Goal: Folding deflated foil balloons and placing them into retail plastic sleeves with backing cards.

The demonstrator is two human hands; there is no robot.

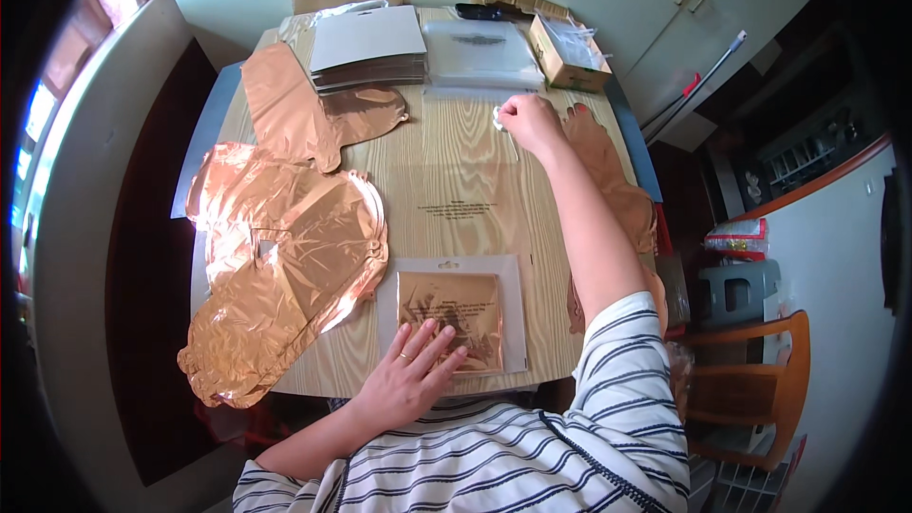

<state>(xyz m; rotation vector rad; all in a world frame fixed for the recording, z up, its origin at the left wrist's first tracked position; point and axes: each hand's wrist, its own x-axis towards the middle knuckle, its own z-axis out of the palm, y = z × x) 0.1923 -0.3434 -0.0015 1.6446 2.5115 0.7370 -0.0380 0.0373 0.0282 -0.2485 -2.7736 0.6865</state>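
Spread flat, my left hand (410,375) rests on a clear plastic bag (513,323) near the table's front edge. Inside the bag lies a folded copper-coloured foil piece (475,299) against a pale card. My right hand (530,122) reaches to the far side of the table, fingers pinched on a small white object (497,118). Its kind is too small to make out; a thin white line hangs or lies just below the hand. Between my hands, another clear plastic bag (456,228) with dark print lies flat on the wood.
Crumpled copper foil balloons (294,237) cover the left side, and more foil (608,166) lies along the right edge. At the back stand a stack of cards (369,43), a pile of clear bags (483,52) and a small carton (575,74). A wooden chair (750,385) is at right.
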